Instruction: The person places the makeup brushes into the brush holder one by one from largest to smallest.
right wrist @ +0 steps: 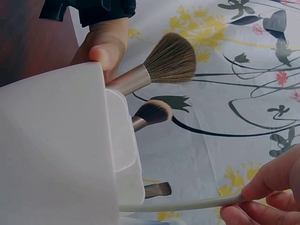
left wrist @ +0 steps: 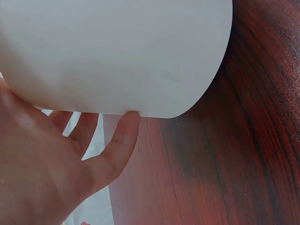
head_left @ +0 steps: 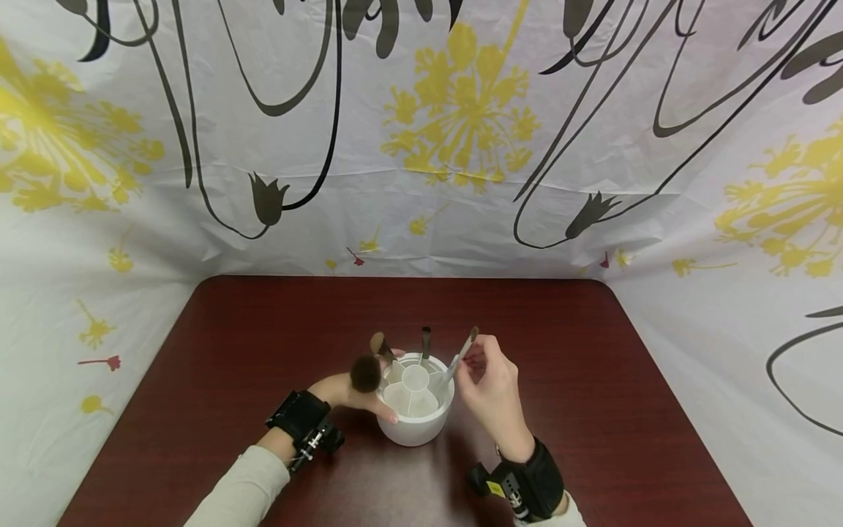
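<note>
A white round brush holder (head_left: 415, 428) with divided compartments stands near the front middle of the dark red table (head_left: 263, 329). My left hand (head_left: 345, 391) wraps its left side, thumb on the rim; the palm and fingers (left wrist: 117, 140) lie against the holder's wall (left wrist: 117, 56). A large fluffy brush (head_left: 365, 372), a smaller rounded brush (head_left: 378, 342) and a flat brush (head_left: 426, 339) stick up from it. My right hand (head_left: 484, 380) pinches the pale handle of a thin brush (head_left: 461, 355) leaning in the right compartment. In the right wrist view fingertips (right wrist: 262, 187) pinch that handle (right wrist: 187, 204) beside the holder (right wrist: 56, 154).
A white curtain with yellow flowers and black stems (head_left: 421, 132) surrounds the table at the back and both sides. The table's rounded far corners (head_left: 593, 285) meet the curtain. Black wrist straps (head_left: 299, 417) sit on both forearms.
</note>
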Demonstrator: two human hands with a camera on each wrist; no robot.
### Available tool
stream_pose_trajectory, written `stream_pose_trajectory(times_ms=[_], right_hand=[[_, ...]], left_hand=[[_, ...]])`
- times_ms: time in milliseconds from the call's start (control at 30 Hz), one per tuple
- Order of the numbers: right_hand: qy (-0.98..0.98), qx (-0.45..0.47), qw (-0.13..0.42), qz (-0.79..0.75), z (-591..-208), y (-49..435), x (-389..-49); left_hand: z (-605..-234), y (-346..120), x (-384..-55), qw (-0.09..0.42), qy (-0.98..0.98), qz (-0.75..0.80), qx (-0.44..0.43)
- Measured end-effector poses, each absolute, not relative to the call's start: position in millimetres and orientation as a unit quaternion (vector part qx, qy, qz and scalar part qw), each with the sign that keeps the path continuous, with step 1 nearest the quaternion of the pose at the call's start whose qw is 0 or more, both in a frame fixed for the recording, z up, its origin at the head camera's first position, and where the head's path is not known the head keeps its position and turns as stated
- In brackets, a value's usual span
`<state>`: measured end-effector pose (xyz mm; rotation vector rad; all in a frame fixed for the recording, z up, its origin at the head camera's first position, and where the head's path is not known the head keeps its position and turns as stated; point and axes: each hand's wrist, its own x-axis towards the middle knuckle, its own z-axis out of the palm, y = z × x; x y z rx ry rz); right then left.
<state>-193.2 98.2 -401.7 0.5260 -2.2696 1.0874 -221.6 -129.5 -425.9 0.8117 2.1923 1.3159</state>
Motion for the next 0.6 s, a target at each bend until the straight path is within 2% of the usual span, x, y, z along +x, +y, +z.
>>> stream_pose_trajectory(times_ms=[233,600], right_hand=[[-0.858,0.186,0.269,0.396,-408,99,-191],[-0.86,0.167,0.26,0.406,-416,101,-188]], left_hand=[[-423,-129,-220,0.23,0.795,0.479,0.293],[-423,-128,-220,0.206,0.796,0.48,0.307]])
